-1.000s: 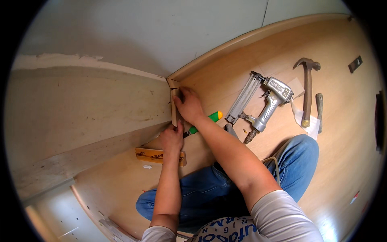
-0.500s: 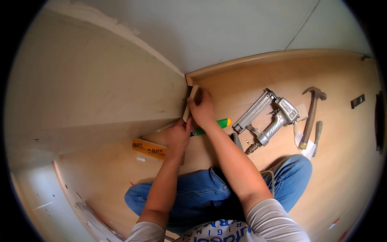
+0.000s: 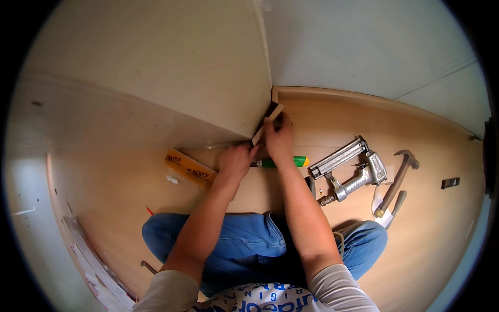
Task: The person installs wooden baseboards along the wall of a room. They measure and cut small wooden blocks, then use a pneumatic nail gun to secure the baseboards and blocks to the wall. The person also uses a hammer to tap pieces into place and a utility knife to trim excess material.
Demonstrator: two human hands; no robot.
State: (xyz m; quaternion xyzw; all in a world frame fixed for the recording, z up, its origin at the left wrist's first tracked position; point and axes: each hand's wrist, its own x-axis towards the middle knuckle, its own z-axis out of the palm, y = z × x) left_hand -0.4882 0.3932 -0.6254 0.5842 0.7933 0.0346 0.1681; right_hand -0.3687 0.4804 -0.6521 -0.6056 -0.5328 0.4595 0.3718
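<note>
A short pale wooden strip (image 3: 268,124) stands slanted along the base of the left-hand wall panel, close to the inner corner. My right hand (image 3: 280,139) grips its upper part, thumb on the near face and fingers behind. My left hand (image 3: 235,162) is closed at the strip's lower end, its fingertips partly hidden against the panel's foot. Under my right wrist lies a tool with a green and yellow handle (image 3: 285,161); its other end runs toward my left hand. Beside my left hand rests an orange printed strip (image 3: 189,169).
To the right lie a metal air nailer (image 3: 353,169), a claw hammer (image 3: 397,182), a slim handled tool (image 3: 398,205) on white paper and a small black piece (image 3: 450,183). A wooden edging (image 3: 332,93) runs along the back wall. My crossed legs (image 3: 223,242) are in front.
The whole view has turned and shifted, so the corner appears farther right and lower edges look slanted differently. Both hands stay at the wooden strip, which appears more tilted.
</note>
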